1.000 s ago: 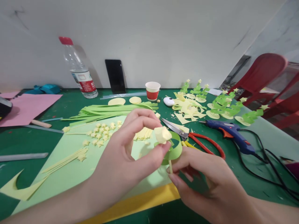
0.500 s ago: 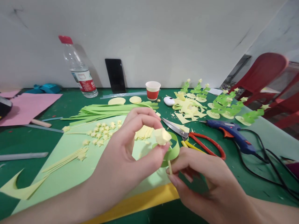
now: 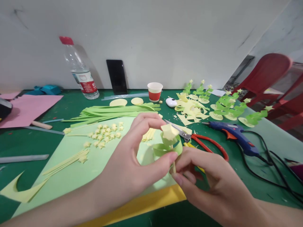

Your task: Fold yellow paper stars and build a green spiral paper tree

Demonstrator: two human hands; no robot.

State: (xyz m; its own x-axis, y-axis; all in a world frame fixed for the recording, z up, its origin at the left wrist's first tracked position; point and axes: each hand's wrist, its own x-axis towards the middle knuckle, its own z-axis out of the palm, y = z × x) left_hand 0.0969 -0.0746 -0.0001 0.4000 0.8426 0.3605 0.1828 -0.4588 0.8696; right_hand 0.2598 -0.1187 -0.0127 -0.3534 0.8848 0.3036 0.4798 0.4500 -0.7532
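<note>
A pale yellow paper star (image 3: 169,131) tops a thin stem, with a curled green paper strip (image 3: 160,149) looped round it. My left hand (image 3: 139,157) curves about this piece, its thumb against the green strip below the star and its fingertips behind the star. Lower down, my right hand (image 3: 208,179) pinches the pale stem (image 3: 174,167) between thumb and forefinger. Beyond my left hand, small folded stars (image 3: 104,134) and narrow pale strips (image 3: 68,162) lie on a light green sheet (image 3: 80,176).
Scissors (image 3: 205,145) lie behind my right hand; a blue glue gun (image 3: 234,132) with a black cable is to the right. Star-topped green pieces (image 3: 227,105) stand at back right. A paper cup (image 3: 155,92), phone (image 3: 117,76) and bottle (image 3: 82,75) stand near the wall.
My left thumb has slid down from the star onto the green strip. The star now shows more fully, and the green loop spreads wider to the left. My right hand still pinches the stem.
</note>
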